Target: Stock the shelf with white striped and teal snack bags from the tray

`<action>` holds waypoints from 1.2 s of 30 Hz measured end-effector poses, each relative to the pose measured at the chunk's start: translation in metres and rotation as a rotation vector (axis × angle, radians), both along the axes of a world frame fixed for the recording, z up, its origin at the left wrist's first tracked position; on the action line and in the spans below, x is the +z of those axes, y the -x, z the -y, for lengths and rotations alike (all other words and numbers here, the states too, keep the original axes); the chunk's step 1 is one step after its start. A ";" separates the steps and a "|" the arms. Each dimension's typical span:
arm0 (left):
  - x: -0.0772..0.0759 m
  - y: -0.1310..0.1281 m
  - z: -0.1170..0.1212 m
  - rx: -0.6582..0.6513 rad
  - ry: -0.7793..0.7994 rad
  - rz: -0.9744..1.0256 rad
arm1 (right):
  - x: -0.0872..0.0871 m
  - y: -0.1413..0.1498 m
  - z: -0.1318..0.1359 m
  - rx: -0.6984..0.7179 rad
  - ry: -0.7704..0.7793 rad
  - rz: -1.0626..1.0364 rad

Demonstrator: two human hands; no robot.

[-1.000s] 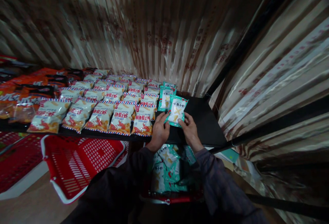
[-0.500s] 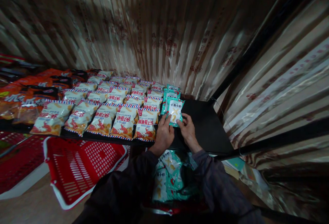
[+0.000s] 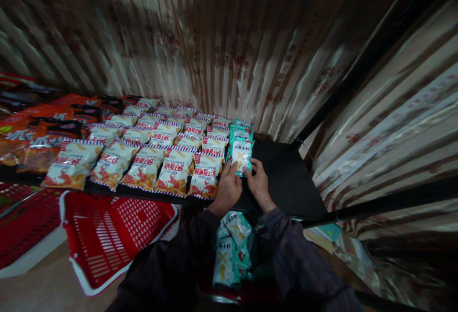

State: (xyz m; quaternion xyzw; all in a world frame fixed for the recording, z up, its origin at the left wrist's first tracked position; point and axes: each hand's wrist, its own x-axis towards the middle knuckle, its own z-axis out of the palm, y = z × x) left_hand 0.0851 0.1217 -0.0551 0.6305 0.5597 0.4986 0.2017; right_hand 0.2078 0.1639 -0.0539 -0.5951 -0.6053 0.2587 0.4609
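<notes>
Both hands are at the lower edge of a green-and-white snack bag (image 3: 241, 153) on the black shelf (image 3: 286, 173). My left hand (image 3: 228, 185) grips its lower left corner, and my right hand (image 3: 258, 181) pinches its lower right side. Behind it, two more green bags (image 3: 242, 131) form a row running back to the curtain. Just left of my left hand stands a white-and-orange snack bag (image 3: 205, 176), one of several in rows. Below the shelf, between my forearms, a basket (image 3: 222, 298) holds more green bags (image 3: 227, 259).
An overturned or tilted red plastic basket (image 3: 107, 235) with a white rim lies below the shelf at left. Orange snack bags (image 3: 53, 135) fill the shelf's left part. A striped curtain (image 3: 200, 40) hangs behind, and a black metal post (image 3: 336, 97) rises at the right.
The bag in my hands has moved slightly left and now lines up with the green bags behind it. Its tilt has straightened.
</notes>
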 end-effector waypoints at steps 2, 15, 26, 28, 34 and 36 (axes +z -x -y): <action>-0.001 0.001 -0.001 -0.010 0.002 -0.014 | 0.000 0.000 0.000 -0.024 -0.016 0.059; 0.001 0.001 -0.001 0.016 0.031 -0.099 | -0.007 0.003 -0.001 -0.048 -0.114 0.167; 0.001 -0.001 -0.001 0.001 0.055 -0.112 | 0.001 0.005 0.004 -0.066 -0.069 0.250; 0.001 0.000 -0.001 -0.004 0.064 -0.114 | 0.004 0.005 0.005 -0.070 -0.010 0.290; 0.001 0.000 -0.003 -0.003 0.067 -0.122 | 0.013 0.008 0.009 -0.070 0.053 0.333; 0.002 0.000 -0.003 0.003 0.081 -0.117 | 0.013 0.008 0.009 -0.070 0.051 0.329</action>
